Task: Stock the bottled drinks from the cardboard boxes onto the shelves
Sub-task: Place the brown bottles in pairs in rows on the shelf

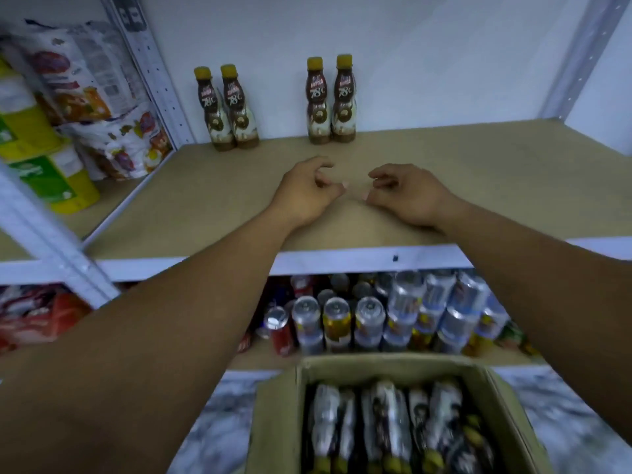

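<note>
Two pairs of brown bottles with yellow caps stand upright at the back of the tan shelf (478, 186): a left pair (227, 109) and a right pair (331, 100). My left hand (307, 193) and my right hand (407, 196) hover above the middle of the shelf, in front of the bottles, fingers loosely curled and holding nothing. Below, an open cardboard box (284, 415) on the floor holds several more bottles (393, 425) lying on their sides.
Several drink cans (369, 319) crowd the lower shelf. Snack bags (85, 80) and yellow-green packs (44, 159) fill the neighbouring bay at left, behind a white metal upright (150, 63). Another upright (578, 53) stands at right. Marbled floor surrounds the box.
</note>
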`<state>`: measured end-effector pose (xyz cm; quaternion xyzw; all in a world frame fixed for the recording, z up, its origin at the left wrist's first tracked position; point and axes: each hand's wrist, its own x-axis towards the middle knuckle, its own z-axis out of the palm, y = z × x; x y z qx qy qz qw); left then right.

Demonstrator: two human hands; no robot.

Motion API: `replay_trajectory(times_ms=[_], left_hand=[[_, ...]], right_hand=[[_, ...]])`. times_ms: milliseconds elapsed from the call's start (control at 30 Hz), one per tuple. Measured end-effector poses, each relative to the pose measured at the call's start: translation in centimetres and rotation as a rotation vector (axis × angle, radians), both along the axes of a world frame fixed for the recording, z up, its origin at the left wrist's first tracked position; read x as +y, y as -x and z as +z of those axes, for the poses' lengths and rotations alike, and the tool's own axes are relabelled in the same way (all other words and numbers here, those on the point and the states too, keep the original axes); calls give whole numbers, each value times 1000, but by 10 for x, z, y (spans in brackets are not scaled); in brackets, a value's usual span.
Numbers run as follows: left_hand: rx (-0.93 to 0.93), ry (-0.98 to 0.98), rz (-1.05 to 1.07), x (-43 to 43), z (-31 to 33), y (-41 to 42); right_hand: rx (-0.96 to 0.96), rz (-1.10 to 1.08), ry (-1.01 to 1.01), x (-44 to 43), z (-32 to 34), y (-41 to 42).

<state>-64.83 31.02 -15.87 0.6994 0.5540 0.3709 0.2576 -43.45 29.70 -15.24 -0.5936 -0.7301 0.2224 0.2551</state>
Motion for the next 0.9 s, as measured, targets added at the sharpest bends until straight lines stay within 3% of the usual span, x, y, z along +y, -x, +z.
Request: replay_trajectory(times_ms=[100,233,333,433,500,733,900], left_hand=[[127,-52,-42,-52,-7,-3],[258,-159,-45,-120,-26,-6],[190,-206,-82,-164,-42,-5],[-25,-110,-27,-199,-53,-2],[-67,-46,-7,-218,-69,2],[-79,235,-73,-260,-156,7],[33,379,-152,-267,-210,-7]], right_hand=[[-142,0,-80,-58,-4,0],[-124,-10,-167,-129,-20,1],[-126,3,-214,-167,-33,0],[-20,-48,-146,-197,-45,-4],[60,-74,-96,-214,-59,-9],[175,-121,79,-254,-132,-34],[224,-239,205,-268,-187,-68]])
